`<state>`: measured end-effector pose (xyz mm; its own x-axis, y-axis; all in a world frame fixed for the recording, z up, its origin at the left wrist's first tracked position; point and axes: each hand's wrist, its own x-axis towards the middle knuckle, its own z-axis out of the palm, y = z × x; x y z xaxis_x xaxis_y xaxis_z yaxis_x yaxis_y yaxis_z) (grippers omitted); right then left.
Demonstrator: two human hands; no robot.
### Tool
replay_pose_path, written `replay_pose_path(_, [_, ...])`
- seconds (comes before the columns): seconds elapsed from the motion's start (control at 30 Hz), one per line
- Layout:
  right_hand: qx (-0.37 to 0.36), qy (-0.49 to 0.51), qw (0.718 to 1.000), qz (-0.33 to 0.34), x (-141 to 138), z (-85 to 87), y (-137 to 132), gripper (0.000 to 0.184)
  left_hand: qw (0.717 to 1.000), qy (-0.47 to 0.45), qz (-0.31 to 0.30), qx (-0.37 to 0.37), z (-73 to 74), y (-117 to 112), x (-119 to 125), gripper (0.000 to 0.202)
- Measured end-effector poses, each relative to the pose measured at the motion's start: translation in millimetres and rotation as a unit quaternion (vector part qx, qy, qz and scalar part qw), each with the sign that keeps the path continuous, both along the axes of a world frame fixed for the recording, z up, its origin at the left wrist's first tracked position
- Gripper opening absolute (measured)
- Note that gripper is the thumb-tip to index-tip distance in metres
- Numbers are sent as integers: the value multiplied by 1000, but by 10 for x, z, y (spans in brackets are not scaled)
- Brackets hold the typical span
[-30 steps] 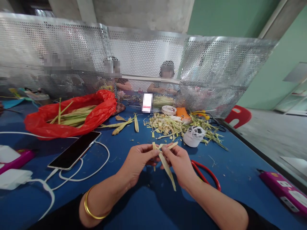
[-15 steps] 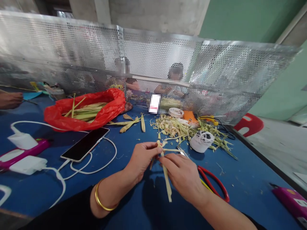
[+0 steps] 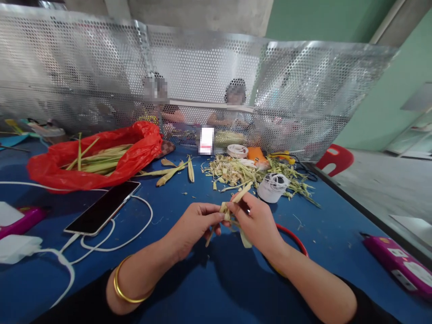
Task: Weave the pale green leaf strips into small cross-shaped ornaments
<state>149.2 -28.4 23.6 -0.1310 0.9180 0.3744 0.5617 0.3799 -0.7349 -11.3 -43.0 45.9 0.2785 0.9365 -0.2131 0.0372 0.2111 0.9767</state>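
Observation:
My left hand (image 3: 193, 228) pinches a small folded piece of pale yellow-green leaf strips (image 3: 243, 192) between thumb and fingers. My right hand (image 3: 259, 224) is closed on the same piece from the other side, its thumb and fingertips at the fold. One strip end points up past the right fingers, another hangs below that hand, and a thin end sticks out under the left one. The fingers cover part of the fold. Beneath the right hand and forearm lies a tool with red handles (image 3: 294, 236), mostly hidden.
A red plastic bag (image 3: 43, 168) of long leaves stands at left, near a charging phone (image 3: 103, 209). Beyond my hands are leaf scraps (image 3: 224, 171) and a white spool of cord (image 3: 272, 188). A purple power strip (image 3: 396, 263) lies right; a perforated metal screen (image 3: 202, 58) closes the back.
My right hand has moved from the hanging strip up to the fold, and a strip end now points upward. The view has shifted to the right.

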Motion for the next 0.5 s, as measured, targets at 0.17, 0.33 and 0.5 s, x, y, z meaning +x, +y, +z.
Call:
replay_pose_path(0.17, [-4,-50,999,-4,11,-7,25,18,1000,-8,3,-8,-30,10,-6,18])
replay_pose_path(0.33, [10,-88,996,-14,-17,-23,14,20,999,29,23,17,-82,8,-4,23])
replay_pose_path(0.5, [-30,-29,999,-8,-26,-70,43,20,998,38,51,25,-104,0,21,28])
